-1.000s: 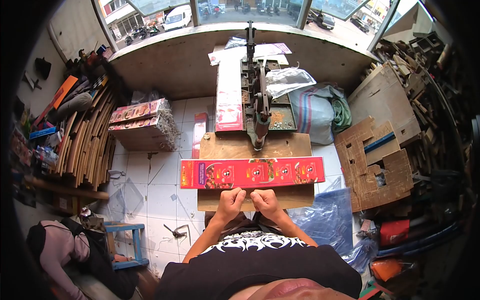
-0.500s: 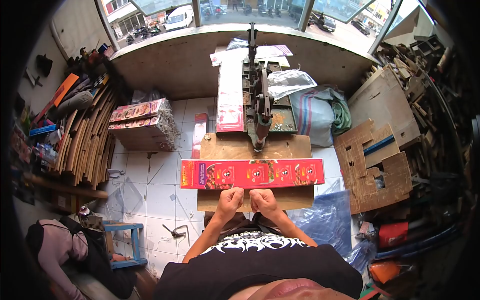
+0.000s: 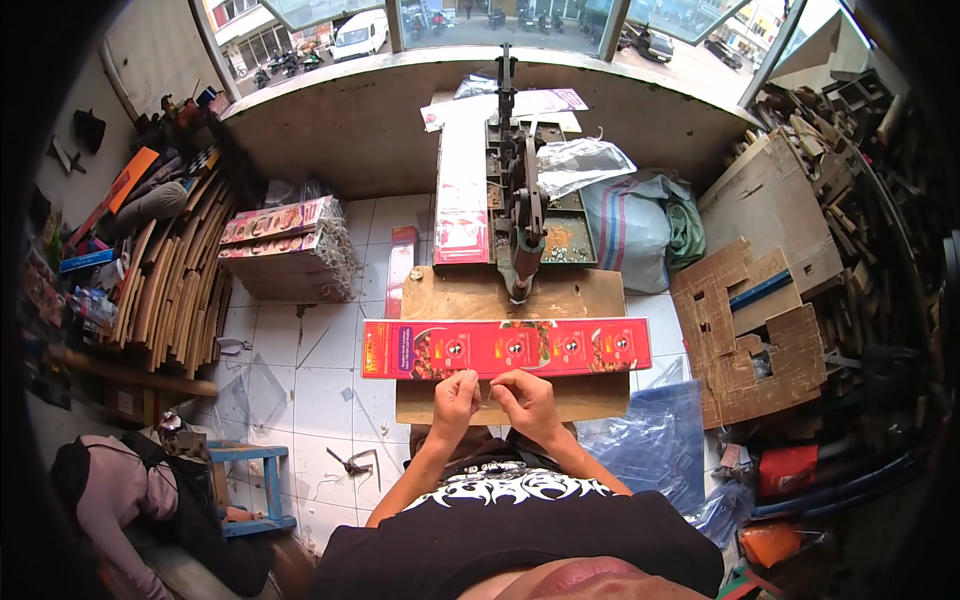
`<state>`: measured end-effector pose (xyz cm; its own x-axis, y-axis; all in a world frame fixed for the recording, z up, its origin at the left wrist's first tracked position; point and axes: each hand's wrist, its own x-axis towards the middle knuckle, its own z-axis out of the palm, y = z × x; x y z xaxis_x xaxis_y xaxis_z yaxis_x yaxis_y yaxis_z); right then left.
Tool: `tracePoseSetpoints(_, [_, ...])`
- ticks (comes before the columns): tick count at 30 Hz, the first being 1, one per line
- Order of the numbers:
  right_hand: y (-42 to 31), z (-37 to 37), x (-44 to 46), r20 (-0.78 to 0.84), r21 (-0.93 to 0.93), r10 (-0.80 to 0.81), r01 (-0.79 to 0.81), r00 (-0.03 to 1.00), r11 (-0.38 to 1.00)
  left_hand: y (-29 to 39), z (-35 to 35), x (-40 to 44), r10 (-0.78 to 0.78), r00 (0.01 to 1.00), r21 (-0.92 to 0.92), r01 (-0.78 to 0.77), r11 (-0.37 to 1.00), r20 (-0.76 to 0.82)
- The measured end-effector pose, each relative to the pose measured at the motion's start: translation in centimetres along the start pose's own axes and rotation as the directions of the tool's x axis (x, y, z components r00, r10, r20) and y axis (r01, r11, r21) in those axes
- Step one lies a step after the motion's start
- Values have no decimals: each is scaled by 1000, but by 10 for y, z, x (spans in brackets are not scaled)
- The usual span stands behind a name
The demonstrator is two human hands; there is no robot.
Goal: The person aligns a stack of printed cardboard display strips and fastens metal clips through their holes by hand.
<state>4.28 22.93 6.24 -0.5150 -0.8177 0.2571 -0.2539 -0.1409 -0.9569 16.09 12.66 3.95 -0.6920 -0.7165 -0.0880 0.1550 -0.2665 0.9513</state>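
My left hand (image 3: 457, 408) is closed, fingers curled together, just past the near edge of a long red printed strip (image 3: 480, 350). Close beside it, my right hand (image 3: 527, 408) is bent into a pinch, thumb and forefinger pointing toward the left hand. Whatever the fingertips hold is too small to make out. The strip lies flat and crosswise on a wooden board (image 3: 420, 402), overhanging both its sides. Behind it stands a dark metal hand press (image 3: 527, 215), its lower end above the board.
A compartmented tray (image 3: 570, 235) of small metal bits sits around the press, with more printed strips (image 3: 462, 190) to its left. Bundled strips with strings (image 3: 285, 250) stand on the tiled floor. A woven sack (image 3: 625, 225) is at right; a person (image 3: 120, 490) is at lower left.
Both hands have risen slightly toward the strip. My right hand has turned from a fist into a pinch, its fingertips extended toward the left hand. The strip remains in place.
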Motion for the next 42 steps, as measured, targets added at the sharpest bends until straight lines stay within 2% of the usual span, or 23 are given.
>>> tracePoseSetpoints(3, [-4,0,2,-25,-67,-83,82,996,994,-1,0,0,36,999,45,-36,998,-2])
tracePoseSetpoints(7, [4,1,1,-81,-46,2,-6,997,999,9,9,-5,145,989,172,-140,975,-12])
tracePoseSetpoints(11, [6,1,1,-114,-1,47,-47,992,999,6,8,-4,196,980,215,-196,957,17])
tracePoseSetpoints(13, [4,0,1,-116,-16,40,-42,992,999,8,10,-4,301,953,339,-291,895,22])
tracePoseSetpoints(19, [1,-2,1,-102,-79,11,-20,995,997,12,8,-4,405,911,553,-379,742,81])
tracePoseSetpoints(23, [-2,-4,2,-78,-201,-38,22,996,979,13,10,-4,452,888,565,-416,713,84])
tracePoseSetpoints(27, [4,-7,1,-45,-218,-58,47,997,975,15,10,-5,440,890,577,-422,699,119])
tracePoseSetpoints(29, [1,-9,3,22,-241,-71,74,997,968,15,8,-5,432,893,574,-423,702,130])
tracePoseSetpoints(30, [2,-11,2,22,-242,-71,75,997,967,16,7,-6,390,908,564,-403,721,150])
tracePoseSetpoints(33, [9,-15,1,97,-179,-30,47,995,983,12,1,-5,298,937,512,-350,784,184])
tracePoseSetpoints(35, [12,-17,-1,202,-4,114,-116,973,993,9,-1,-5,247,948,471,-314,825,200])
tracePoseSetpoints(36, [12,-17,-2,202,-4,114,-116,973,993,8,-1,-6,209,958,416,-274,867,196])
tracePoseSetpoints(38, [11,-17,-3,274,207,226,-287,935,935,6,-2,-6,170,966,359,-232,904,194])
tracePoseSetpoints(42, [12,-15,-5,287,336,238,-331,928,882,3,-2,-7,112,977,262,-158,952,182])
